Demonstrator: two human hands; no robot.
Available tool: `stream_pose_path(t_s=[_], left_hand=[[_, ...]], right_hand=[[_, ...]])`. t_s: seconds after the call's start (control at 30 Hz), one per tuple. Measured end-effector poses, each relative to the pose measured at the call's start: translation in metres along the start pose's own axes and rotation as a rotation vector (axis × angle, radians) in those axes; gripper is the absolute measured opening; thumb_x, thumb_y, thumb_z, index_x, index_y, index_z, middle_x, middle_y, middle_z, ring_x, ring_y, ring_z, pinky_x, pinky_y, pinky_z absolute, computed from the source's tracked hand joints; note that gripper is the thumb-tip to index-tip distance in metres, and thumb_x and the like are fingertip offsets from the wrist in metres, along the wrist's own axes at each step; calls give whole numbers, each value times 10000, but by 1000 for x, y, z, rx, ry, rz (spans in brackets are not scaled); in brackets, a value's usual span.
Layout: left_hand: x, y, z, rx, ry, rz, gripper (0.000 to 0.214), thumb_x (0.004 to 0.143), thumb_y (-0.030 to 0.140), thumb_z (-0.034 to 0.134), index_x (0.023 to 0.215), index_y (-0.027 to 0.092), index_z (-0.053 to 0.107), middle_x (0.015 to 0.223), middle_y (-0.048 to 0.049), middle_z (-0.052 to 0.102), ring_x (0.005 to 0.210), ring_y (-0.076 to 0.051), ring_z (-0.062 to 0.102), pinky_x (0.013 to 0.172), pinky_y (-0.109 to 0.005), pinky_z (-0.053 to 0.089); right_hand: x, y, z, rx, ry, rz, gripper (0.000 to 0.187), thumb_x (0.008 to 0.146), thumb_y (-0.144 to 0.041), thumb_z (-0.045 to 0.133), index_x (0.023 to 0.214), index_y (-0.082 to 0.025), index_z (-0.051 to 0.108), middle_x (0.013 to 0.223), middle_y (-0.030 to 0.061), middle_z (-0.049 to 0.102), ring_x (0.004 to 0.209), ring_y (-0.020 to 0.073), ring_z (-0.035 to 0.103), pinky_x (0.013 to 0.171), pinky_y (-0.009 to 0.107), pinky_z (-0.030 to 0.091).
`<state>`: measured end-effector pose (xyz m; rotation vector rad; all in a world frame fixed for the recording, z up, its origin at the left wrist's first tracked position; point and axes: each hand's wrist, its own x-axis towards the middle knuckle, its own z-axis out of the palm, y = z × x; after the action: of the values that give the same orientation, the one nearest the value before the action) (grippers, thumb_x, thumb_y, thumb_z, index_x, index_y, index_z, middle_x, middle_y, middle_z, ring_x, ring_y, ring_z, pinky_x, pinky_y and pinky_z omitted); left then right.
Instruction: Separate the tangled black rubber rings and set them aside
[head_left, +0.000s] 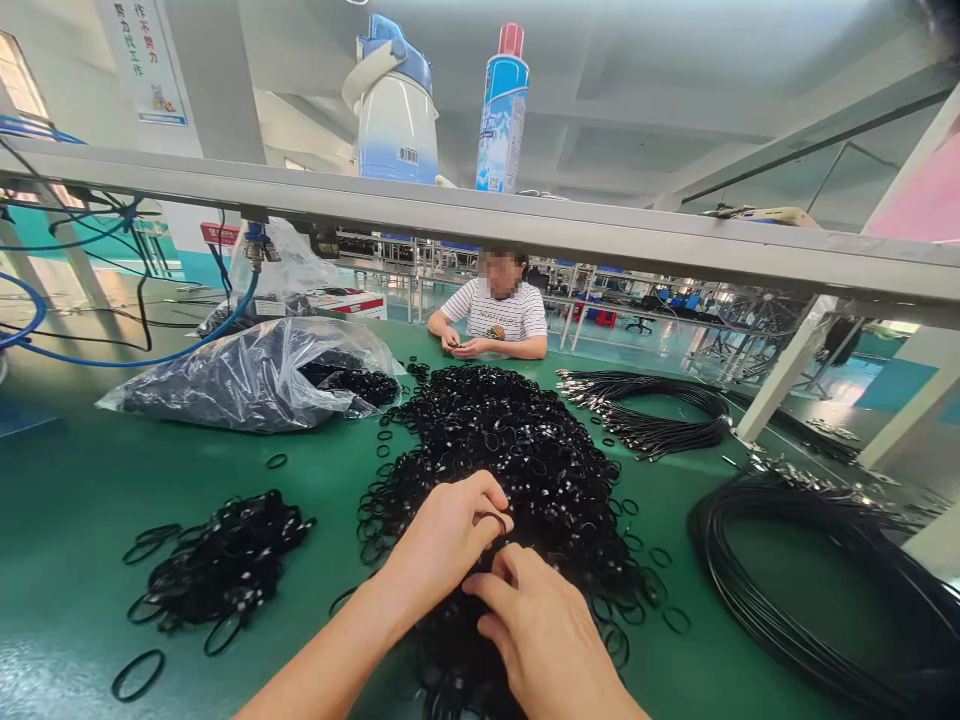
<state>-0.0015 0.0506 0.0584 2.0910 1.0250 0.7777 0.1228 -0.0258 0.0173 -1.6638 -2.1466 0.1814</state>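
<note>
The right hand [544, 620] curls over the ring pile [517, 430]; from where I stand, I can't tell if it grips anything. Just beyond it, the left hand [450, 525] pinches a ring [501, 517]. Left of both hands lies a smaller heap [217, 560]; to their right, coiled cable [721, 575]. Far beyond them sits a co-worker [506, 325].

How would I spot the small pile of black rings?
Find the green table, then the big clear bag on its left. Nearer the viewer lies the small pile, loose and unbagged, apart from the much bigger central heap.
</note>
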Motion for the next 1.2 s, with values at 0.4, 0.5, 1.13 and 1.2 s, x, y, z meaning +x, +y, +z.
stream_pose_path(t_s=[0.4,0.5,1.13,1.2], left_hand=[[-2,3,-1,12,98,85,340,616,18,366,834,239,505,935,12,537,911,-166,485,789,-294,398],[-1,4,-2,10,111,84,204,642,52,382,699,223,478,859,13,561,848,-169,501,759,-299,397],[-3,2,2,-57,11,41,329,658,92,458,898,279,583,1095,17,569,1024,-190,493,902,-329,386],[-4,2,3,-64,-38,-11,336,668,141,513,963,293,563,1088,5,552,1059,-211,470,916,-353,386]], right_hand=[[7,21,-21,346,150,276,162,827,-195,525,803,-269,667,765,-45,685,705,160,603,646,260,404],[10,29,-21,548,183,342,133,790,-234,559,789,-240,692,757,-20,698,709,174,616,649,260,432],[12,46,-24,572,337,370,201,778,-233,559,864,-240,740,901,23,726,854,227,631,784,322,450],[13,46,-25,570,338,398,203,783,-250,553,879,-233,731,905,23,726,835,231,632,754,323,452]])
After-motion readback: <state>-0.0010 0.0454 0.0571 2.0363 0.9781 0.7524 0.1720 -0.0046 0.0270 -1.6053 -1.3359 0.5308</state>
